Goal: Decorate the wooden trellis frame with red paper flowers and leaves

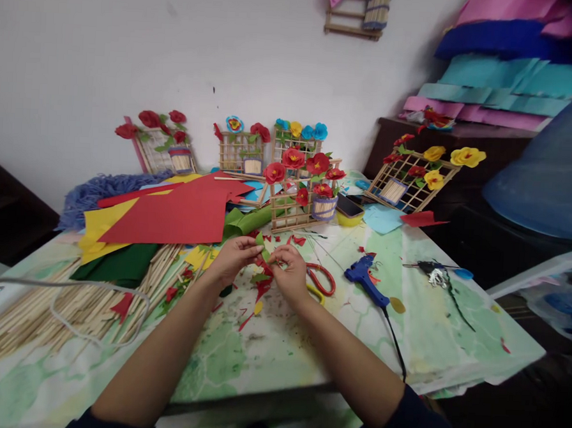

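My left hand (pixel 233 259) and my right hand (pixel 290 275) meet over the middle of the table (pixel 269 353), fingers pinched together. Between the fingertips sits a small green paper leaf (pixel 263 251), held from both sides. Red and green paper scraps (pixel 261 288) lie on the table just under the hands. Red-handled scissors (pixel 321 278) rest right beside my right hand. A blue glue gun (pixel 365 279) lies a little further to the right, its black cord running off the front edge.
Red, yellow and green paper sheets (pixel 171 217) lie at the left, with a pile of thin wooden sticks (pixel 70 305) and a grey cable in front. Stick trellises with paper flowers (pixel 301 189) stand at the back. Black wire bits (pixel 439 276) lie right.
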`<state>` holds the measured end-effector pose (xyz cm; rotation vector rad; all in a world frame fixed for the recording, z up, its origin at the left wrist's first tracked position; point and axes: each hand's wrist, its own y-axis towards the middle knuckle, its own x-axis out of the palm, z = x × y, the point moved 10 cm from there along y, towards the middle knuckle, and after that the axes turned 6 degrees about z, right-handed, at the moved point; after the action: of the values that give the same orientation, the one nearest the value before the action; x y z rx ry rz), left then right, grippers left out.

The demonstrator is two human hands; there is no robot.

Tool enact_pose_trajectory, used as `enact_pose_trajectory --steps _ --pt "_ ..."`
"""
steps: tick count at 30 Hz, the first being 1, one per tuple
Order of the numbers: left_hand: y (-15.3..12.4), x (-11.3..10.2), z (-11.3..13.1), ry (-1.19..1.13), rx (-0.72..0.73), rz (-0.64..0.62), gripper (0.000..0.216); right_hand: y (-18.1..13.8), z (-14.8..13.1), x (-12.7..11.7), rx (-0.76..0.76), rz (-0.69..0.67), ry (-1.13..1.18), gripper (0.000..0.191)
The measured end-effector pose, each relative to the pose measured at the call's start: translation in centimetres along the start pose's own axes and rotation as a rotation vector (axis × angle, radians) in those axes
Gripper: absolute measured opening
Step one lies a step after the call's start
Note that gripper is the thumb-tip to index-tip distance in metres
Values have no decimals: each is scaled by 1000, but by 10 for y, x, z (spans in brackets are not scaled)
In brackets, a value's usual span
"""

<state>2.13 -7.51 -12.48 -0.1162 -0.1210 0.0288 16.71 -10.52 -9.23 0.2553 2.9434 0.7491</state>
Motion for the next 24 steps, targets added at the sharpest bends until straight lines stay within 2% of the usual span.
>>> enact_pose_trajectory --steps 4,8,12,18,24 --pt "0 -3 3 -18 19 27 39 -1 0 -1 -24 -5 4 14" --pt "0 3 6 77 98 -44 32 -1 -2 -3 -61 -26 56 14" --pt "-3 15 5 123 116 -121 33 1 10 -7 22 33 54 13" --pt "-7 26 -5 126 53 -173 50 5 15 -1 31 -12 -12 11" --pt "-6 23 -2 135 88 -171 41 4 26 -3 112 24 0 19"
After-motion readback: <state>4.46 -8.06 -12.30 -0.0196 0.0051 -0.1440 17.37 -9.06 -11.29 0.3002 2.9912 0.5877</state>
